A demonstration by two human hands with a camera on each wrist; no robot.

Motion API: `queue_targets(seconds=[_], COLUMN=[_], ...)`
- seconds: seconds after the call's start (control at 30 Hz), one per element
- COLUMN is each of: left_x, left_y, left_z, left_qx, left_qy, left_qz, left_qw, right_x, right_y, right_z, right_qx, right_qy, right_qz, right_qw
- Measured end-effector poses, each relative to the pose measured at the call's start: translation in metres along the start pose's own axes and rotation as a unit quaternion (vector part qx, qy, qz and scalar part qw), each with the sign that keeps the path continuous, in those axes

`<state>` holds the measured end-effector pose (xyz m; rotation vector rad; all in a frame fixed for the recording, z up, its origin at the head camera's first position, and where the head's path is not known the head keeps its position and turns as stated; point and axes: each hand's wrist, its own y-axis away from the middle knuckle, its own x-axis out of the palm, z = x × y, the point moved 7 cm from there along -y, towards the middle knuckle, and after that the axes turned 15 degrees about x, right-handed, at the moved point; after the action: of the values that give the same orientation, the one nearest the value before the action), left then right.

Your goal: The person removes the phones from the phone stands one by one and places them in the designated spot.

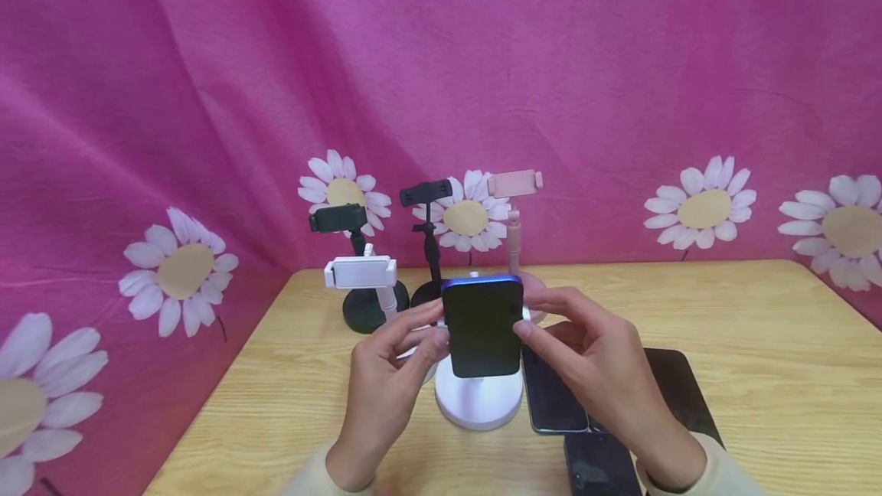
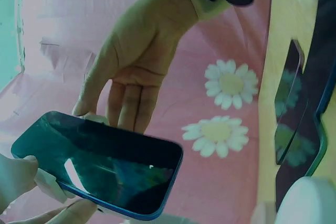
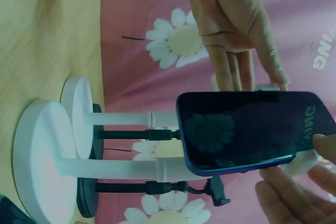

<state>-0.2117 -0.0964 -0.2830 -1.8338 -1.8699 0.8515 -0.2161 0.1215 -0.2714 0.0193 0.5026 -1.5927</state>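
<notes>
A smartphone [image 1: 482, 327] with a dark screen and blue edge stands upright against the clamp of a white phone stand [image 1: 478, 404]. My left hand [image 1: 393, 381] holds the phone by its left edge, thumb toward the front. The right hand [image 1: 596, 362] pinches the opposite edge, its thumb at the screen's border. White clamp ends [image 3: 302, 163] show between the fingers at the phone's sides. In the left wrist view the phone [image 2: 105, 163] tilts and reflects light. Its back and most of the clamp are hidden.
Behind stand another white phone stand [image 1: 361, 272], a dark green one [image 1: 338, 218], a black one [image 1: 427, 191] and a pink one [image 1: 515, 184]. More phones lie under and beside the right arm, among them a dark phone [image 1: 599, 465]. A flowered pink cloth [image 1: 586, 98] hangs behind the wooden table [image 1: 779, 373].
</notes>
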Motion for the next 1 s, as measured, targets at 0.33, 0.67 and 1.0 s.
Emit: queue_targets(seconds=[0.33,0.67,1.0], left_x=[0.001,0.005,0.006], left_y=[-0.016,-0.031,-0.047], left_z=[-0.001,-0.003,0.004], left_qx=[0.031,0.024,-0.029], left_qy=[-0.03,-0.049,0.037], left_qz=[0.0,0.03,0.007], left_qw=[0.9991,0.9981,0.9989], right_x=[0.007,0.006,0.01], right_y=[-0.011,-0.024,-0.038], right_z=[0.003,0.004,0.011], right_qx=[-0.028,-0.016,0.041], right_qy=[-0.013,-0.04,-0.104], right_qz=[0.042,0.05,0.046], right_qw=[0.999,0.998,0.993])
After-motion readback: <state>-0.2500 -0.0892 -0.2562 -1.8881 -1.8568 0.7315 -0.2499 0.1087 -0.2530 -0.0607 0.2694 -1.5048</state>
